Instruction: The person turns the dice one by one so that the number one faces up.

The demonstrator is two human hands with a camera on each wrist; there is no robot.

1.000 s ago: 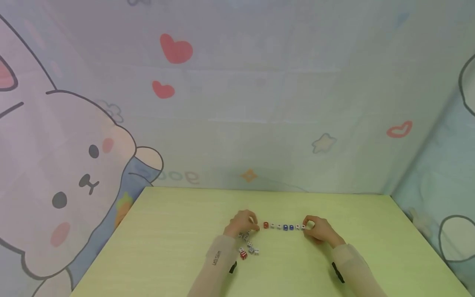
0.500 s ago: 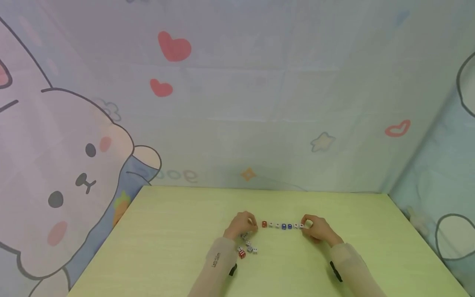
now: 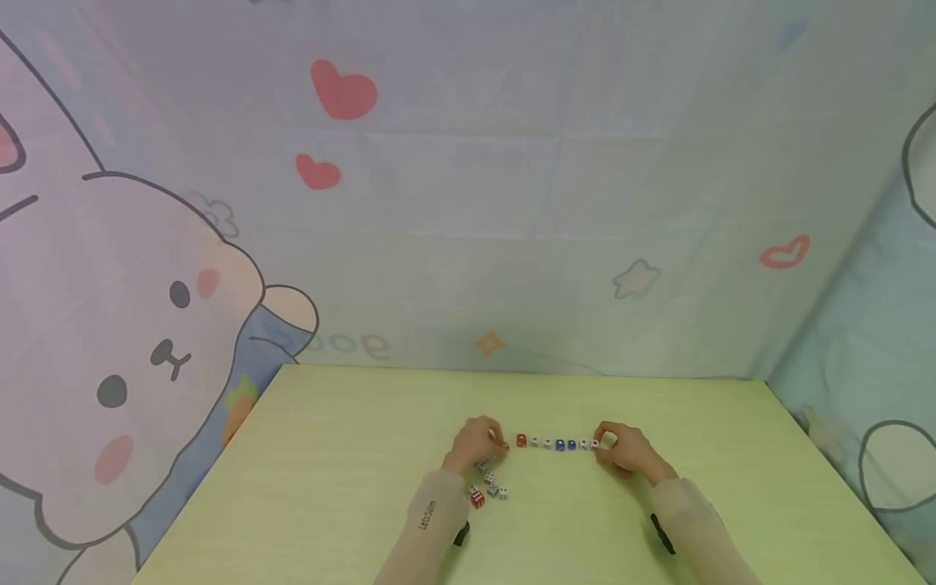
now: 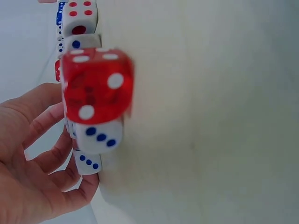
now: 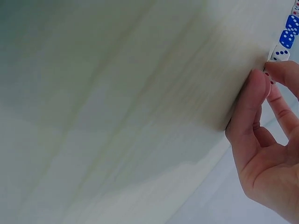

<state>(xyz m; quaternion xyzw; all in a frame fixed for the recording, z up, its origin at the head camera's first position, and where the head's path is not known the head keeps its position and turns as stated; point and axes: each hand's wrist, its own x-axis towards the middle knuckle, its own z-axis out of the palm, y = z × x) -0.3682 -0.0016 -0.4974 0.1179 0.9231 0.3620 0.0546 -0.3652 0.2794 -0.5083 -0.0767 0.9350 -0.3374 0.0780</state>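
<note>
A row of small dice stretches between the two hands in the head view. It has a red die (image 3: pixel 522 440) at its left end, then white dice, a blue die (image 3: pixel 560 445) beside another blue one, and white dice again. My right hand (image 3: pixel 627 448) pinches the white die (image 5: pixel 268 78) at the right end between thumb and index finger. Just left of the red die, my left hand (image 3: pixel 475 443) has its fingertips together on a small reddish die (image 3: pixel 506 446); the large dice in front hide this grip in the left wrist view.
Loose dice lie near the left wrist on the pale table (image 3: pixel 351 455), among them a larger red die (image 3: pixel 477 500) and white dice (image 3: pixel 503 492). Behind the table hangs a cloth backdrop (image 3: pixel 512 203) printed with a rabbit and hearts.
The head view has shifted slightly. Both hands keep nearly the same place at the two ends of the row, and the dice show no clear movement.
</note>
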